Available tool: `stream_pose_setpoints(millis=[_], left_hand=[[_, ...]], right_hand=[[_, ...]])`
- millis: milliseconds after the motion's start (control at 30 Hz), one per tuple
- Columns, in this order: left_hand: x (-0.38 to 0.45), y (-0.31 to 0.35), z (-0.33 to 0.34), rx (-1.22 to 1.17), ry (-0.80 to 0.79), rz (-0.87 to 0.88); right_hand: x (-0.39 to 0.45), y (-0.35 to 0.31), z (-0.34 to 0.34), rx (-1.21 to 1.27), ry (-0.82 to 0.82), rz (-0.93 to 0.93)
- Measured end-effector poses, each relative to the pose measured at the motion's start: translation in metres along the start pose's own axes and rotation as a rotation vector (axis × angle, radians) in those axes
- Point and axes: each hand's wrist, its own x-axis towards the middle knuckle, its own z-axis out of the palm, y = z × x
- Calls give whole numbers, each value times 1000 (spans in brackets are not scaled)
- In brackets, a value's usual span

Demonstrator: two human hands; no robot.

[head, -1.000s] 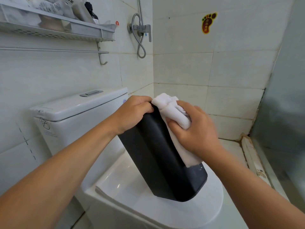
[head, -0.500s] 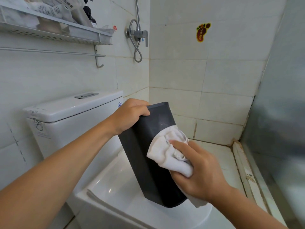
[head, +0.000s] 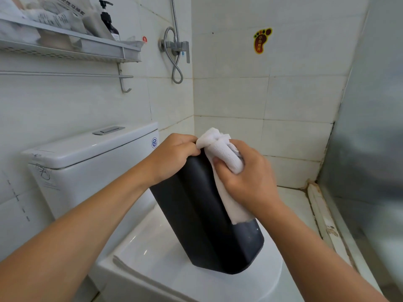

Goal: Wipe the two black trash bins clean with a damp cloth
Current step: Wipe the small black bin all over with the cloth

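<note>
**Cloth high on the tilted bin**

The right hand (head: 246, 177) bunches the white cloth (head: 222, 155) in curled fingers and presses it against the upper side of the black trash bin (head: 205, 219); a loose tail of cloth hangs below the palm down the wall. Just beside it, touching the cloth's top fold, the left hand (head: 174, 156) grips the raised end of the bin with fingers curled over it. The bin leans on its lower edge on the closed toilet lid (head: 157, 243) beneath both hands. The second bin is not in view. To wipe well, I judge, keep the left grip firm so the tilted bin cannot skid on the smooth lid, and draw the cloth in long overlapping strokes.
</note>
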Motion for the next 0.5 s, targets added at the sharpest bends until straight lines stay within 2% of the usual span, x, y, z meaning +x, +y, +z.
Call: stream_pose_setpoints(millis=[100, 167, 233, 267, 400, 467, 500], left_hand=[[1, 2, 2, -19, -14, 20], [2, 4, 2, -45, -17, 30], [2, 4, 1, -72, -9, 34], [1, 3, 1, -73, -5, 43], [-3, 2, 0, -42, -17, 42], [-1, 2, -1, -27, -14, 28], [-1, 4, -1, -21, -15, 28]], right_hand=[[-19, -7, -4, -48, 41, -112], [-38, -11, -6, -77, 5, -305], [-45, -9, -7, -93, -47, -399], [-41, -6, -8, -94, -48, -366], [-10, 12, -8, -31, -8, -4], [-10, 11, -6, -28, 28, 34], [-16, 6, -6, -58, 38, -19]])
